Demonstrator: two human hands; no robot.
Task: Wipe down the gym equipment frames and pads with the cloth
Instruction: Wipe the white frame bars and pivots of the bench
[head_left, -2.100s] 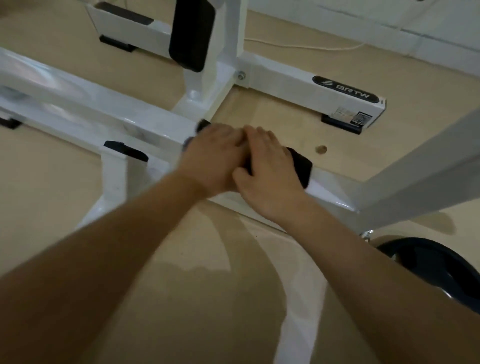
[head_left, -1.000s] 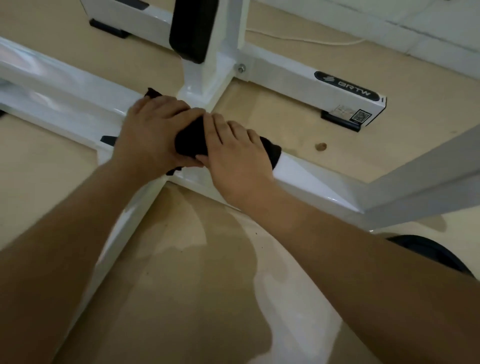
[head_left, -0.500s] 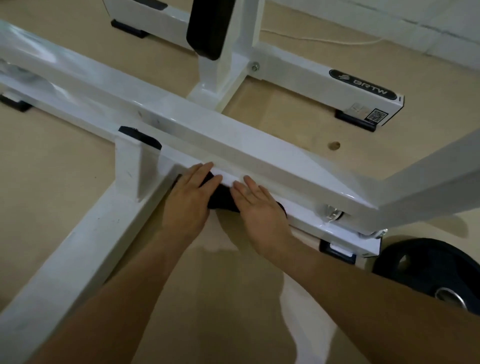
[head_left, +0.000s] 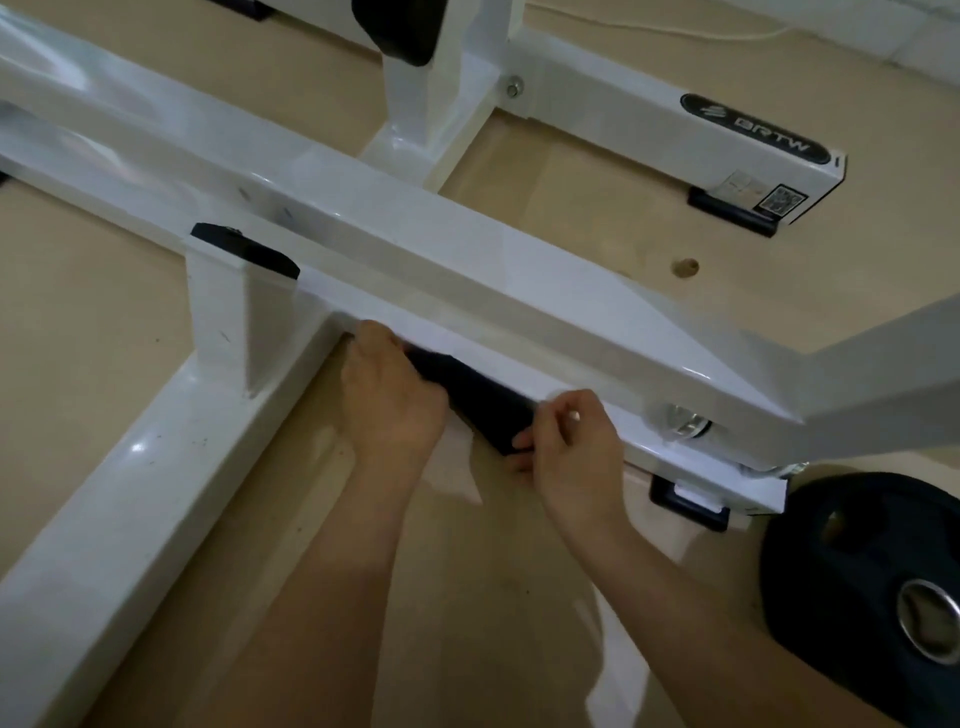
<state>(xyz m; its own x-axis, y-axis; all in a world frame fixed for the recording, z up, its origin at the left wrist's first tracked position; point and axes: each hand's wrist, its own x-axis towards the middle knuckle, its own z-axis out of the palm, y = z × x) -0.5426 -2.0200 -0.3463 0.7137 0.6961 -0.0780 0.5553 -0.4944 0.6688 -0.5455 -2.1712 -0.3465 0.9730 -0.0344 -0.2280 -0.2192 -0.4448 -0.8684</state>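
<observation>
Head view
Frame: white gym frame (head_left: 415, 234), long bar running diagonally above the floor (head_left: 104, 312).
Cloth: black cloth (head_left: 483, 400) pressed against the lower rail under that bar.
Left hand (head_left: 389, 395): fingers closed on the cloth's left end.
Right hand (head_left: 571, 441): fingers pinching its right end.
Weight plate (head_left: 872, 582): on floor, right of frame.

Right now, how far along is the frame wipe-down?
Done: can't confirm; the upper beam looks glossy. In hand: left hand and right hand press the dark cloth against the lower bar beneath it. Left: likely the near leg, which shows specks, and the black pad.
</observation>
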